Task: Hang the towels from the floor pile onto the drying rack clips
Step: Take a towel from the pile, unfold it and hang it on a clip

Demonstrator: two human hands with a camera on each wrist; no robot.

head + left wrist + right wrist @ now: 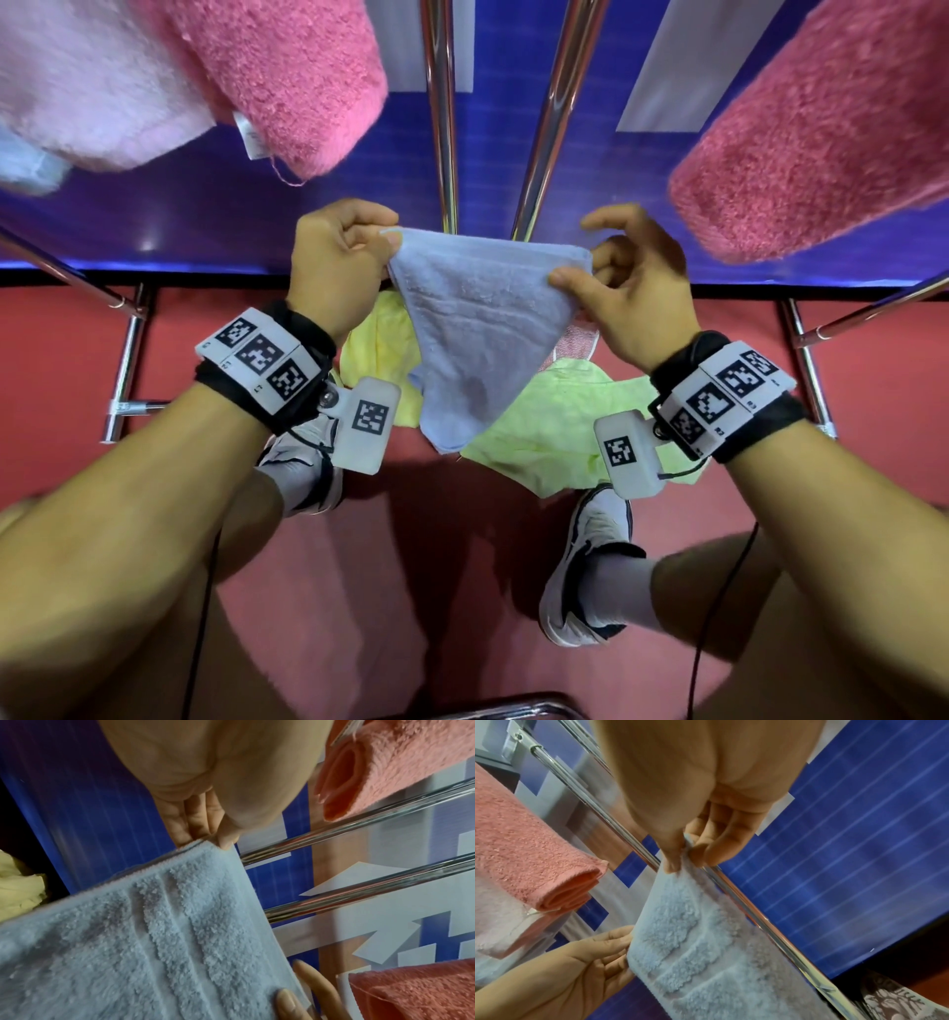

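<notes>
A light blue towel (pixel 477 329) hangs spread between both hands, below the two chrome rack bars (pixel 441 128). My left hand (pixel 382 239) pinches its upper left corner between thumb and curled fingers; the left wrist view shows this pinch on the blue towel (pixel 154 943) by the left hand (pixel 213 841). My right hand (pixel 577 272) pinches the upper right corner with thumb and fingers, index finger raised. In the right wrist view the right hand (pixel 682 860) nips the towel (pixel 693 953) edge against a chrome bar (pixel 744 902). The floor pile (pixel 554 431) of yellow-green towels lies under the blue one.
Pink towels hang overhead: a pale one (pixel 87 87) and a bright one (pixel 287 77) at left, a deep pink one (pixel 821 144) at right. Rack legs (pixel 126 360) stand at both sides on the red floor. The person's shoes (pixel 590 565) stand near the pile.
</notes>
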